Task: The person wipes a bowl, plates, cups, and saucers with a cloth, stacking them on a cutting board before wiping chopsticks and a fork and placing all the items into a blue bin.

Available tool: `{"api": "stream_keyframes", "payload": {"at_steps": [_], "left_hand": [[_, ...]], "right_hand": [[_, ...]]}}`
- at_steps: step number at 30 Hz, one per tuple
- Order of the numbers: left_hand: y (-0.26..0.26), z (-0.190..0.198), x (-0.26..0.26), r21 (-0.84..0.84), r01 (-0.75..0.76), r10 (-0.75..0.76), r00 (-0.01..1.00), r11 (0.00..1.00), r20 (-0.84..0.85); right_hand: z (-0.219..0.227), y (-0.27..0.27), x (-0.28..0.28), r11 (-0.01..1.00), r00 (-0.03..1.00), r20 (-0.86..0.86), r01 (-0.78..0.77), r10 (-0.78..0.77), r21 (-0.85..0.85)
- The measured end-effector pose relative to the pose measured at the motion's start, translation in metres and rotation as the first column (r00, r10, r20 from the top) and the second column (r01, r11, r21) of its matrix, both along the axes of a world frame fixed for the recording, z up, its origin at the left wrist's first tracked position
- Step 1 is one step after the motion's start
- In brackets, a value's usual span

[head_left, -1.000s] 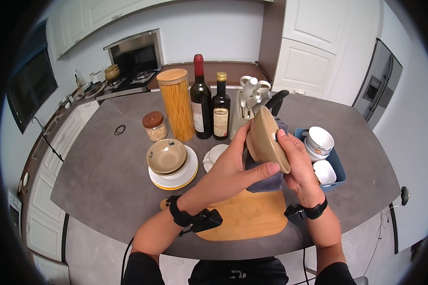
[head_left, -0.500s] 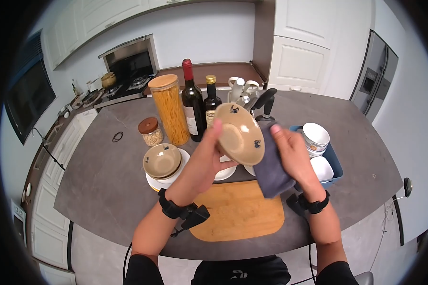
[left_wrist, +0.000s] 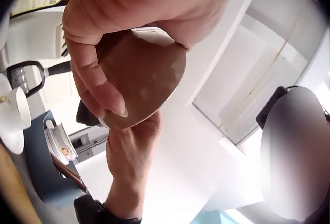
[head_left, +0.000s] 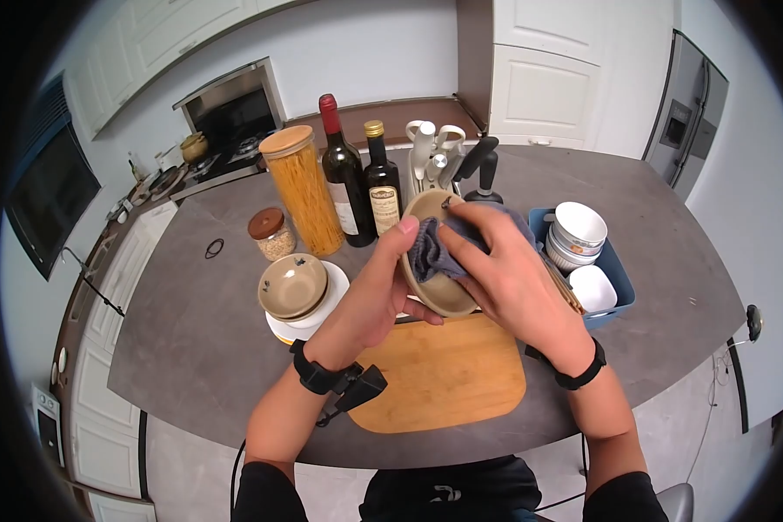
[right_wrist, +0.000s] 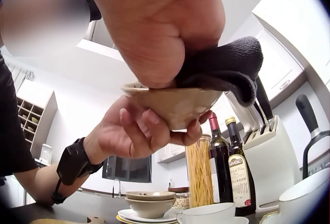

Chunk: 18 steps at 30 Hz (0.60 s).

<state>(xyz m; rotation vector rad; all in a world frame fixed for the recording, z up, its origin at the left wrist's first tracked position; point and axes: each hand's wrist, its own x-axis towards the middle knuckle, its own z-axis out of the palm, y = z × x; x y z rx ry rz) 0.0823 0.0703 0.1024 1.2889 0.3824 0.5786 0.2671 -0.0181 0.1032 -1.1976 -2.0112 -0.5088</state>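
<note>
A tan bowl is held tilted above the far edge of the cutting board, its inside turned to the right hand. My left hand grips it from the left and beneath, the fingers curled under its base in the right wrist view. With my right hand I press a dark blue-grey cloth into the bowl. Part of that cloth sticks out over the rim in the right wrist view. From below, the left wrist view shows the bowl's underside with left fingers across it.
Stacked tan bowls sit on plates at the left. Behind stand a pasta jar, two bottles, a small jar and a knife block. A blue bin at the right holds white bowls. The cutting board lies in front.
The right hand has brought the cloth from beside the bowl into its inside. The bowl, first seen from its underside, has been turned to show its inside.
</note>
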Motion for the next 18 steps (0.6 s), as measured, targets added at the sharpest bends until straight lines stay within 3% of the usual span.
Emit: {"api": "stream_keyframes", "payload": {"at_steps": [1, 3, 4, 5, 8, 11, 12, 14, 15, 17, 18], "left_hand": [[-0.002, 0.004, -0.001, 0.0, -0.002, 0.002, 1.0, 1.0, -0.002], [-0.007, 0.007, -0.004, 0.071, -0.03, 0.029, 0.999, 0.997, 0.013], [-0.007, 0.009, -0.005, 0.068, -0.031, 0.03, 1.0, 0.997, 0.009], [-0.006, 0.01, -0.007, 0.087, 0.015, -0.012, 0.999, 0.996, -0.033], [-0.008, 0.005, -0.005, 0.054, 0.089, -0.086, 0.994, 0.995, -0.066], [-0.001, -0.002, -0.003, -0.024, 0.135, -0.135, 0.991, 0.991, -0.022], [0.004, -0.003, -0.005, 0.009, 0.13, -0.13, 0.991, 0.991, -0.037], [0.009, -0.003, -0.005, 0.045, 0.123, -0.121, 0.991, 0.991, -0.049], [0.01, -0.003, -0.005, 0.068, 0.05, -0.049, 0.999, 0.996, -0.017], [0.009, -0.005, -0.003, 0.089, -0.024, 0.023, 1.0, 0.996, 0.014], [0.007, -0.008, -0.001, 0.171, -0.111, 0.112, 0.994, 0.979, 0.0]], "right_hand": [[0.0, 0.0, -0.002, 1.0, 1.0, -0.012, 0.021, -0.021, 0.02], [-0.002, -0.002, -0.002, 0.968, 0.973, 0.128, 0.168, -0.193, 0.186], [-0.006, 0.001, -0.003, 0.952, 0.972, 0.097, 0.185, -0.214, 0.245], [-0.007, 0.002, -0.002, 0.953, 0.973, 0.095, 0.184, -0.212, 0.24], [-0.006, 0.003, 0.0, 0.873, 0.987, 0.094, 0.067, -0.128, 0.484], [-0.01, 0.005, 0.001, 0.927, 0.981, 0.126, 0.091, -0.146, 0.365], [-0.011, 0.006, 0.001, 0.927, 0.981, 0.128, 0.09, -0.146, 0.364], [-0.014, 0.007, -0.001, 0.975, 0.991, 0.07, 0.1, -0.116, 0.2], [-0.015, 0.005, -0.005, 0.975, 0.991, 0.071, 0.096, -0.112, 0.199], [-0.017, -0.002, -0.014, 0.993, 0.987, -0.135, 0.076, -0.088, -0.088], [-0.022, 0.001, -0.014, 0.996, 0.982, -0.186, 0.027, -0.043, -0.083]]}}
